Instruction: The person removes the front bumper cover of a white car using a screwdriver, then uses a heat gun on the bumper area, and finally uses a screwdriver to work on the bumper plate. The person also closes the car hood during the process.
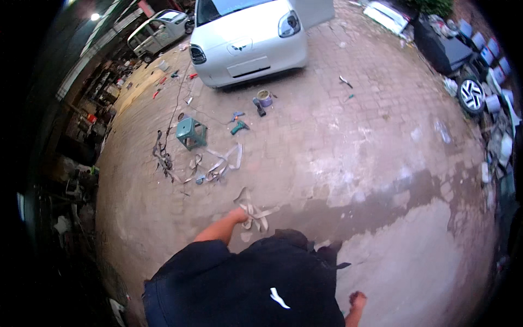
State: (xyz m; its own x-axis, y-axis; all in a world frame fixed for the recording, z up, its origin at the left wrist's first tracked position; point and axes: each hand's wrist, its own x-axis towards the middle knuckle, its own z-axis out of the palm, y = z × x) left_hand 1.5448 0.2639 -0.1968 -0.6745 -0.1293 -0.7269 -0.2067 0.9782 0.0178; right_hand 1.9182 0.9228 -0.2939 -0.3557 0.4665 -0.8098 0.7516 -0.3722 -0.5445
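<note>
My left hand (239, 215) is closed on a loose bundle of pale, crumpled strips (259, 215) that look like used masking tape. The strips dangle in front of my dark shirt, over the paving. Down at the lower right, my right hand (358, 300) hangs beside my body with its fingers curled; nothing shows in it. Ahead on the ground lie more tangled pale strips (231, 159), next to a green plastic stool (192, 133). A darker tangle (162, 155) lies left of the stool.
A white car (251, 46) stands ahead. Between it and the stool lie a green power tool (239, 127), a dark cordless tool (259, 107) and a tape roll (264, 98). A wheel (471, 95) leans among clutter at right. Cluttered shelving lines the left.
</note>
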